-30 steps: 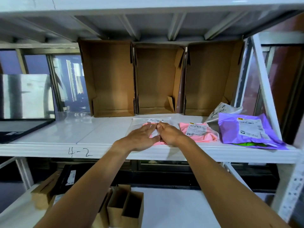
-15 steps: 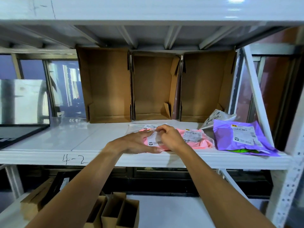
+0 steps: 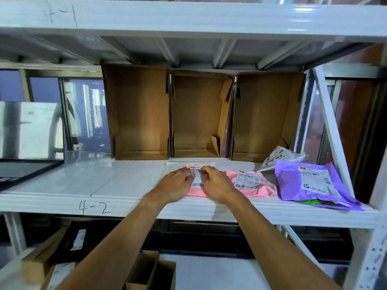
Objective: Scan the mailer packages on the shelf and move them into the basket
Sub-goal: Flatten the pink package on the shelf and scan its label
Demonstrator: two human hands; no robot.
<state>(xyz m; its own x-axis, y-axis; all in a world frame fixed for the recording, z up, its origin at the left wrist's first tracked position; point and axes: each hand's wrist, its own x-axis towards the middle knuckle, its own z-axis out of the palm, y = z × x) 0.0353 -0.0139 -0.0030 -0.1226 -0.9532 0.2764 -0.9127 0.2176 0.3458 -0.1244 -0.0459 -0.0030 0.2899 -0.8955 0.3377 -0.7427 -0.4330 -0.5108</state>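
Observation:
A pink mailer (image 3: 197,188) in a clear sleeve lies on the white shelf (image 3: 117,183) marked 4-2. Both hands are on it. My left hand (image 3: 174,186) rests on its left half with fingers nearly straight. On its right half, my right hand (image 3: 217,185) has its fingertips curled onto the white label. A second pink mailer (image 3: 250,184) lies just to the right. Beyond that sits a purple mailer (image 3: 310,181) on top of something green (image 3: 314,203). A whitish mailer (image 3: 278,156) leans behind them. No basket is in view.
Three open cardboard boxes (image 3: 201,116) stand on end along the back of the shelf. A dark flat panel (image 3: 25,170) sits at the left end. A white diagonal brace (image 3: 333,130) closes the right side. Small cardboard boxes (image 3: 150,273) lie on the lower level.
The view has tilted upward and come closer. My right hand's fingertips have moved from flat on the mailer to curled at its label. The left hand stays on the mailer's left half.

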